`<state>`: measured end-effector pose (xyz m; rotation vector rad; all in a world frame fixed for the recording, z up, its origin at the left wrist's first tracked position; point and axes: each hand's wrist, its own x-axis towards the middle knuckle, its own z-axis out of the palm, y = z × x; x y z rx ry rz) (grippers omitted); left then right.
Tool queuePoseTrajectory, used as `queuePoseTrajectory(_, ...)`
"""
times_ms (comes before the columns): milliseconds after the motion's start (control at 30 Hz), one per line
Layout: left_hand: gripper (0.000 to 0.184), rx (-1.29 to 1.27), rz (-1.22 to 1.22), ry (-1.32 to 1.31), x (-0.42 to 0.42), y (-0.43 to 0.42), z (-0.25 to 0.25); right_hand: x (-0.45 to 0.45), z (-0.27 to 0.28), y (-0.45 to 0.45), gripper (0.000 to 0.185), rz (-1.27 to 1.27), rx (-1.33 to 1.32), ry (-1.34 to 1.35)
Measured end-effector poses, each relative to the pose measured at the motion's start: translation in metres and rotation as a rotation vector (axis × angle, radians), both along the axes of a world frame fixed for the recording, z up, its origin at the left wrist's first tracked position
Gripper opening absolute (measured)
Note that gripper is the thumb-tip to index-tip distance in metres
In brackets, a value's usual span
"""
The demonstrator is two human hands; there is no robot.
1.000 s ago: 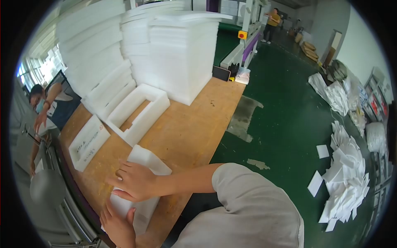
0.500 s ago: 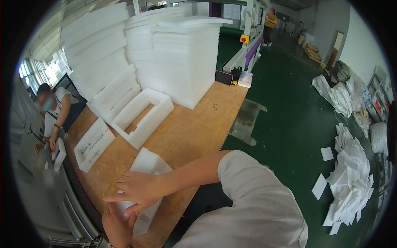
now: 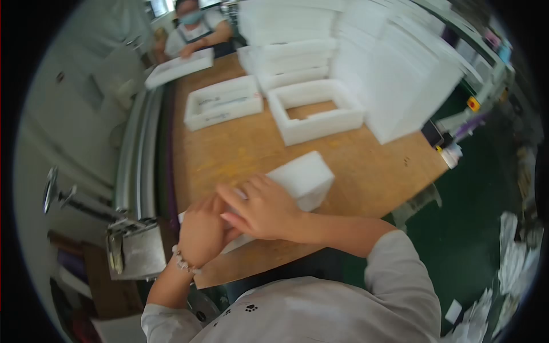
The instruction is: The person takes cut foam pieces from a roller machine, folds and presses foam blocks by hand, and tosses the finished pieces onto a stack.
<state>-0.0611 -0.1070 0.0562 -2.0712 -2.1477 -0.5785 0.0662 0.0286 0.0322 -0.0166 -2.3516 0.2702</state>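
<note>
A long white foam block [image 3: 306, 176] lies at a slant near the front edge of the wooden table. My right hand [image 3: 264, 207] is laid over the block's near part, fingers bent and gripping it, its thumb pointing toward my other hand. My left hand [image 3: 203, 228], with a beaded bracelet at the wrist, is closed at the block's near left end. The two hands meet there, and their overlap hides the left fingertips and part of the block. Beyond the block sit an open white foam frame [image 3: 291, 132] and a shallow foam tray [image 3: 223, 117] with handwriting inside.
Tall stacks of white foam [image 3: 400, 74] rise at the table's back. Metal rollers [image 3: 137, 148] and a hand crank [image 3: 54, 188] line the left side. Across the table a masked co-worker's hand [image 3: 187, 51] holds another foam piece [image 3: 180, 68]. Foam scraps [image 3: 474, 314] lie on the floor at right.
My view has swung left and down, bringing the rollers and co-worker further into sight. Both hands stay together on the foam block.
</note>
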Motion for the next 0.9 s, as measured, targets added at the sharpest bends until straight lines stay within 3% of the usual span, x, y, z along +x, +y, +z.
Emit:
queuePoseTrajectory(100, 0.063, 0.03, 0.086, 0.038, -0.001, -0.005, 0.009, 0.01, 0.012, 0.02, 0.066, 0.189, 0.175, 0.057)
queuePoseTrajectory(200, 0.069, 0.019, 0.063, 0.072, 0.002, -0.008, 0.009, 0.02, 0.032, 0.032, 0.079, 0.224, 0.318, -0.125)
queuePoseTrajectory(333, 0.07, -0.147, 0.091, -0.035, 0.005, -0.006, 0.017, 0.027, 0.043, 0.039, 0.083, 0.271, -0.033, -0.461)
queuePoseTrajectory(533, 0.072, -0.182, 0.09, -0.017, 0.002, -0.006, 0.01, 0.025, 0.037, 0.037, 0.086, 0.256, -0.041, -0.51)
queuePoseTrajectory(667, 0.07, -0.092, 0.04, 0.089, 0.001, -0.004, 0.012, 0.021, 0.035, 0.038, 0.087, 0.283, 0.083, -0.313)
queuePoseTrajectory(900, 0.071, 0.01, -0.029, 0.114, -0.003, -0.002, 0.012, 0.02, 0.031, 0.043, 0.09, 0.338, 0.017, -0.362)
